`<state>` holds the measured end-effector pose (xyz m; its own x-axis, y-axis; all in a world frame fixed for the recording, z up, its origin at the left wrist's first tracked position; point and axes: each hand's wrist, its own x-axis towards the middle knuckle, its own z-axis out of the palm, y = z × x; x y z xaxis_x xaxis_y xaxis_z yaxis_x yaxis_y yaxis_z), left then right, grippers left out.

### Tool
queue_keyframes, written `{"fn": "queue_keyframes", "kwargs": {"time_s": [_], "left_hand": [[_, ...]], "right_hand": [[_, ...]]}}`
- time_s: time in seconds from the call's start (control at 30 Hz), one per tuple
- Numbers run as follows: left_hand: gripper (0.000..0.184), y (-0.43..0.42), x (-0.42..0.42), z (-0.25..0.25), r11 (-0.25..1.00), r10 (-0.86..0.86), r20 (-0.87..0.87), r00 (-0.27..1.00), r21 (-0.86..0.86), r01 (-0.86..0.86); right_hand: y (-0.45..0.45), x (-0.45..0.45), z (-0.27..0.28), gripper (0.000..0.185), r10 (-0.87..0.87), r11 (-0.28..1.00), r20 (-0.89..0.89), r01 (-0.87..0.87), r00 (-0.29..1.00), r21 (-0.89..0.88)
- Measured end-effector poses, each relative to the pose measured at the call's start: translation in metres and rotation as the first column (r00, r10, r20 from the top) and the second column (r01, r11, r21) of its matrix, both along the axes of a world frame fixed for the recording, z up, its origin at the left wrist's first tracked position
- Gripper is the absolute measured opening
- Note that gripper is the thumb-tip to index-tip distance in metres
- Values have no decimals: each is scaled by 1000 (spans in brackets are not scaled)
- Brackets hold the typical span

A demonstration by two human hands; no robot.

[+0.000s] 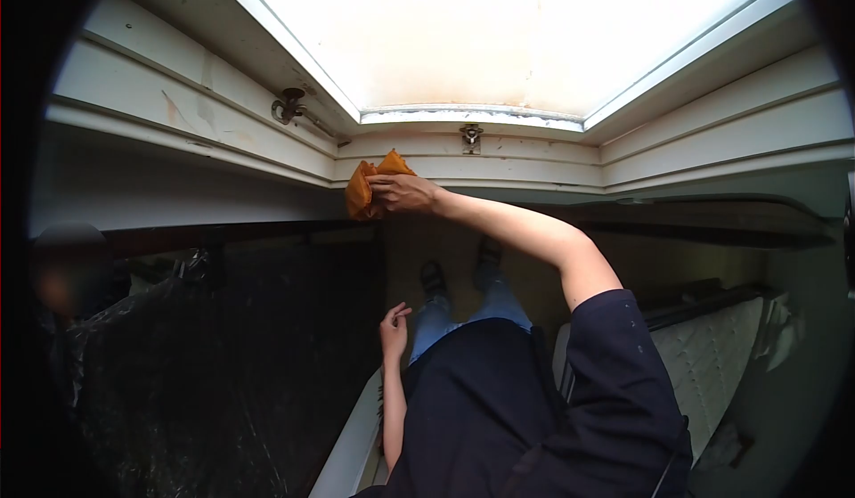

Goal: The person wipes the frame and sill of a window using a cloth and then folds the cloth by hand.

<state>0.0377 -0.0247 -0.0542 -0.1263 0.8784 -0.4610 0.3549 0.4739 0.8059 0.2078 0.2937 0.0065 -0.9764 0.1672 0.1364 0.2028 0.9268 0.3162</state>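
Observation:
An orange cloth (pixel 360 191) is bunched in my right hand (pixel 405 192), against the lower edge of the white window frame (pixel 534 174), near its left corner. My fingers are wrapped over the cloth. Down beside my left thigh hangs my left hand (pixel 394 327), holding nothing, with its fingers loosely bent and partly apart. Above the cloth, a metal latch (pixel 471 139) sits on the bottom frame. Another metal fitting (pixel 289 106) is fixed to the left side of the frame.
Bright window glass (pixel 499 44) fills the top. Dark plastic sheeting (pixel 258 346) covers something at the left. A quilted pale panel (pixel 708 364) leans at the right. A blurred round shape is at the far left.

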Motion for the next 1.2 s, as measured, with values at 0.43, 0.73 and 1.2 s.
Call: {"fn": "queue_keyframes", "kwargs": {"time_s": [0.43,0.73,1.2], "left_hand": [[29,20,12,9,987,-131,15,991,-92,131],[30,32,18,25,951,-272,12,962,-151,271],[30,32,21,53,973,-217,-66,974,-99,210]], "right_hand": [[-73,236,17,19,-116,983,330,155,937,-94],[-86,304,40,19,-59,995,124,68,991,-69],[-16,15,7,18,-48,998,-164,41,985,-45]]}}
